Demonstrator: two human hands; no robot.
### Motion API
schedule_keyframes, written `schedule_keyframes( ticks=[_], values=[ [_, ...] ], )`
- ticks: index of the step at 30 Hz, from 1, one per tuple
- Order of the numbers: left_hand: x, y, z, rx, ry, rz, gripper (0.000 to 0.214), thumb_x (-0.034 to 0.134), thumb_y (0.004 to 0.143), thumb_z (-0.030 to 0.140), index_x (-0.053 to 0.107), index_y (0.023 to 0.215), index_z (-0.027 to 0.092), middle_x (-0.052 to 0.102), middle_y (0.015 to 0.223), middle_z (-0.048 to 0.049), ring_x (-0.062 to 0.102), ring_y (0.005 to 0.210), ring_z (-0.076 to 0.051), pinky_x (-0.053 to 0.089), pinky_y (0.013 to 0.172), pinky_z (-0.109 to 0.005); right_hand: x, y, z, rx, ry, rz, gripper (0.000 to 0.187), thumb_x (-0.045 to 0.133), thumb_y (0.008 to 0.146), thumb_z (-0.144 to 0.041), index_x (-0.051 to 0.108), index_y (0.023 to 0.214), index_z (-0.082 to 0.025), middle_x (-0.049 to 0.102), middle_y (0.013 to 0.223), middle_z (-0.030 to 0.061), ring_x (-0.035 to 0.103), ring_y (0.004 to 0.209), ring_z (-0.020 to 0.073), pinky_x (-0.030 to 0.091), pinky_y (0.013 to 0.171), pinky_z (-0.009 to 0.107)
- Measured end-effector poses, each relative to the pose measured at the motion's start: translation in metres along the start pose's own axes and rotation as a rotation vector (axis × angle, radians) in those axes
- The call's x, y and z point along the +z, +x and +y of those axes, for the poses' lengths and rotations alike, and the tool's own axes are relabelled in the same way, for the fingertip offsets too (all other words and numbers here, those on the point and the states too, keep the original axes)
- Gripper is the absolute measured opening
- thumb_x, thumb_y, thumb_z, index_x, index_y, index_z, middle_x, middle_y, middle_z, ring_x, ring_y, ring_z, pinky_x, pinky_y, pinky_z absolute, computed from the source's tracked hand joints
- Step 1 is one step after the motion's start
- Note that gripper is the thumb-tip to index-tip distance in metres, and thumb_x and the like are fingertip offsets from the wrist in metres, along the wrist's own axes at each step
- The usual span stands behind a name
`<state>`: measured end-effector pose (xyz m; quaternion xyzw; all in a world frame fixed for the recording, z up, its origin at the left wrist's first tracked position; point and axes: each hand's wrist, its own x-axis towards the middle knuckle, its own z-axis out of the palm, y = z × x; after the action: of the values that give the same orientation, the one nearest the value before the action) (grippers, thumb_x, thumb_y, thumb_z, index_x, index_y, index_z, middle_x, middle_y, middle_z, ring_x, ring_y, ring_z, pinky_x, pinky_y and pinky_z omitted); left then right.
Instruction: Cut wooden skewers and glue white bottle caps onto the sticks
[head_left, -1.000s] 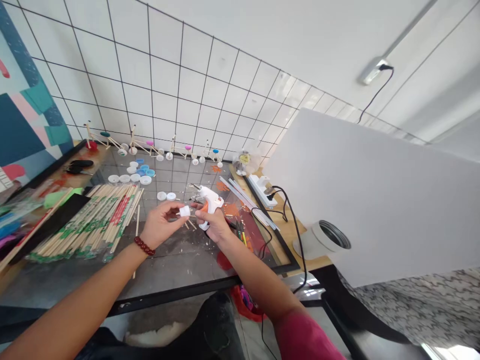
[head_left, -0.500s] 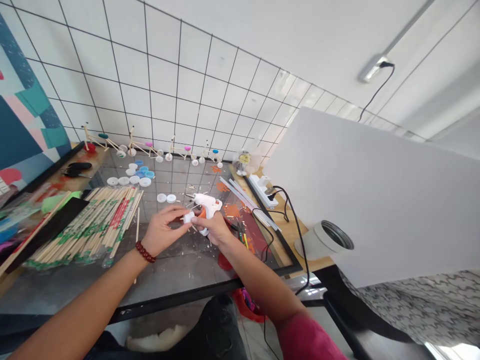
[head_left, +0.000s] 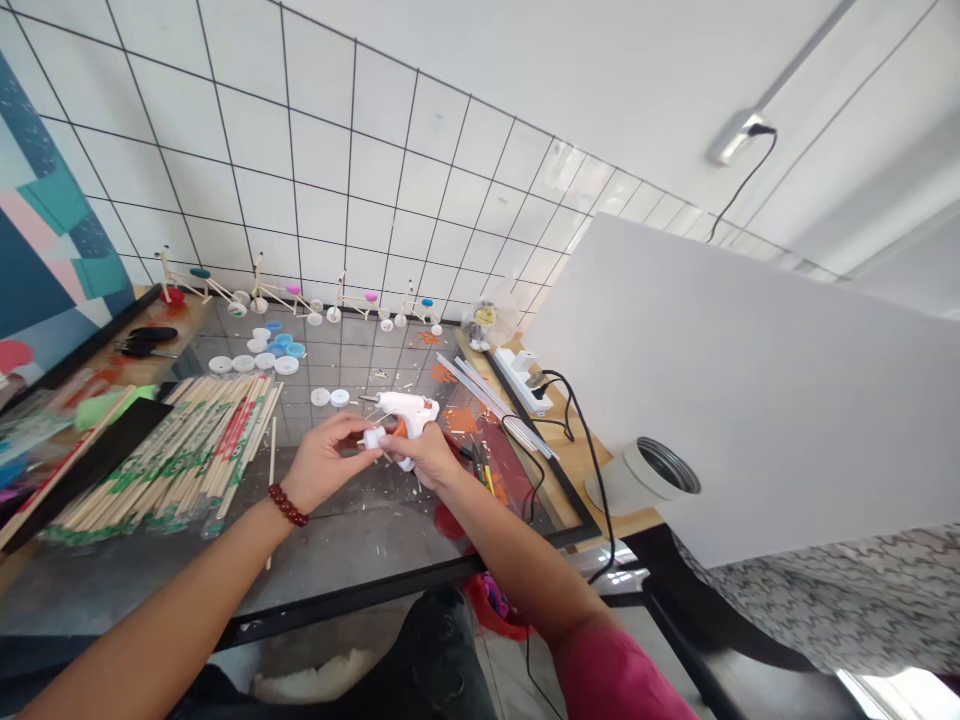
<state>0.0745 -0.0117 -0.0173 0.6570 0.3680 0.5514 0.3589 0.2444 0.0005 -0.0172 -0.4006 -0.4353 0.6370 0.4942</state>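
Two hands work at twelve o'clock: our left hand pinches a white plastic bottle cap, our right hand wraps around a hot glue gun.

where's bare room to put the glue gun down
Free: the wooden ledge between the power strip and white duct, and the tabletop between the bottle caps and stick models. Crowded: around the glue gun, left hand, right hand and chopstick bundles.
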Motion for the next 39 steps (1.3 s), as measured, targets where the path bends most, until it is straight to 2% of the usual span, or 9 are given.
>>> schedule_keyframes(
  ticks=[5,11,17,21,23,25,28,32,39],
  values=[
    [0.002,-0.002,-0.008,-0.01,0.009,0.041,0.024,0.079,0.068,0.028,0.078,0.091,0.02,0.072,0.091,-0.0073,0.07,0.077,-0.019,0.063,0.071,-0.033,0.003,0.0,-0.001,-0.053,-0.003,0.019,0.041,0.092,0.044,-0.029,0.066,0.073,-0.015,0.061,0.063,-0.0029,0.047,0.052,0.0079,0.038,0.05,0.021],
    [0.001,-0.001,-0.006,-0.007,0.031,0.038,0.02,0.08,0.067,0.028,0.077,0.084,0.019,0.071,0.085,-0.0059,0.069,0.076,-0.018,0.062,0.067,-0.03,0.002,0.0,0.003,-0.056,-0.081,-0.013,0.043,0.092,0.043,-0.031,0.067,0.075,-0.015,0.062,0.065,-0.0025,0.05,0.058,0.0096,0.041,0.056,0.023],
    [0.003,0.001,-0.011,-0.233,-0.239,0.083,0.034,0.089,0.056,0.028,0.077,0.086,0.018,0.074,0.088,-0.0066,0.07,0.08,-0.02,0.059,0.073,-0.031,0.004,0.002,0.003,-0.047,0.004,0.028,0.044,0.094,0.043,-0.032,0.066,0.072,-0.015,0.06,0.061,-0.003,0.045,0.05,0.0073,0.036,0.048,0.021],
    [-0.003,0.007,-0.007,-0.465,-0.536,0.233,0.04,0.094,0.049,0.022,0.076,0.084,0.014,0.076,0.082,-0.0073,0.07,0.073,-0.017,0.058,0.074,-0.03,0.001,0.0,-0.004,-0.086,0.088,0.017,0.039,0.089,0.055,-0.041,0.066,0.073,-0.016,0.062,0.063,-0.0007,0.043,0.049,0.0069,0.035,0.047,0.021],
    [-0.009,0.012,-0.003,-0.528,-0.672,0.314,0.036,0.093,0.049,0.015,0.075,0.079,0.012,0.076,0.078,-0.0066,0.07,0.069,-0.016,0.058,0.07,-0.028,-0.001,-0.001,-0.007,-0.104,0.127,0.009,0.038,0.086,0.059,-0.045,0.067,0.075,-0.016,0.065,0.068,0.0012,0.046,0.05,0.0082,0.035,0.047,0.021],
    [-0.016,0.017,0.002,-0.566,-0.766,0.364,0.026,0.089,0.055,0.007,0.073,0.075,0.011,0.076,0.078,-0.0066,0.07,0.068,-0.014,0.058,0.066,-0.023,-0.005,-0.003,-0.01,-0.124,0.132,-0.022,0.039,0.084,0.063,-0.049,0.068,0.077,-0.016,0.067,0.072,0.0031,0.05,0.051,0.0097,0.036,0.047,0.022],
    [-0.024,0.023,0.005,-0.619,-0.875,0.425,0.015,0.075,0.072,-0.001,0.072,0.082,0.011,0.077,0.084,-0.0086,0.073,0.072,-0.013,0.059,0.066,-0.018,-0.011,-0.004,-0.011,-0.173,0.06,-0.088,0.043,0.076,0.073,-0.057,0.069,0.086,-0.016,0.068,0.073,0.0042,0.053,0.054,0.0121,0.037,0.049,0.024],
    [-0.03,0.027,0.004,-0.677,-1.004,0.513,0.014,0.057,0.09,0.002,0.07,0.089,0.009,0.077,0.087,-0.0119,0.075,0.078,-0.015,0.062,0.069,-0.019,-0.015,-0.007,-0.009,-0.248,-0.12,-0.093,0.048,0.067,0.081,-0.063,0.069,0.094,-0.017,0.062,0.065,0.001,0.051,0.056,0.0123,0.035,0.052,0.023],
    [-0.032,0.024,0.003,-0.765,-1.0,0.423,0.014,0.057,0.095,0.017,0.068,0.09,0.009,0.077,0.088,-0.0136,0.075,0.074,-0.018,0.063,0.063,-0.024,-0.003,-0.014,-0.008,-0.27,-0.288,-0.061,0.05,0.074,0.074,-0.061,0.067,0.098,-0.017,0.066,0.075,0.002,0.053,0.063,0.0135,0.043,0.062,0.027]
  ],
)
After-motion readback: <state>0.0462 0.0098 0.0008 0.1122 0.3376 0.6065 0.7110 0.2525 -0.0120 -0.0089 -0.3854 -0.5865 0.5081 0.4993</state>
